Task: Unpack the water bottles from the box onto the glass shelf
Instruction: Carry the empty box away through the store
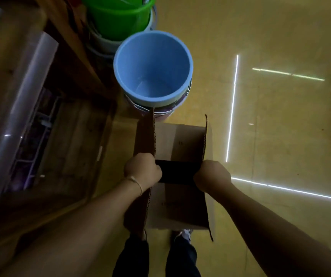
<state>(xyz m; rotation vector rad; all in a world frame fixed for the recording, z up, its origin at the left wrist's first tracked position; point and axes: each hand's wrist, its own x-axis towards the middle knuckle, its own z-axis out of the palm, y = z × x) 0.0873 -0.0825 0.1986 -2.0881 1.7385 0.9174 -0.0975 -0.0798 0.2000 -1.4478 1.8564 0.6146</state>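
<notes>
A brown cardboard box (pixel 178 140) sits on the yellow floor in front of my feet, its two long side flaps standing up. My left hand (pixel 141 172) grips the left flap near its middle. My right hand (pixel 212 175) grips the right flap opposite it. Between my hands a dark gap opens into the box; its contents are too dark to make out. No water bottle shows. The glass shelf (pixel 27 92) runs along the left, above a wooden surface.
A stack of buckets topped by a blue bucket (pixel 152 66) stands just beyond the box, with a green bucket (pixel 120 15) stack behind it. A wooden shelf unit (pixel 70 136) borders the box's left side. Open yellow floor (pixel 280 126) lies to the right.
</notes>
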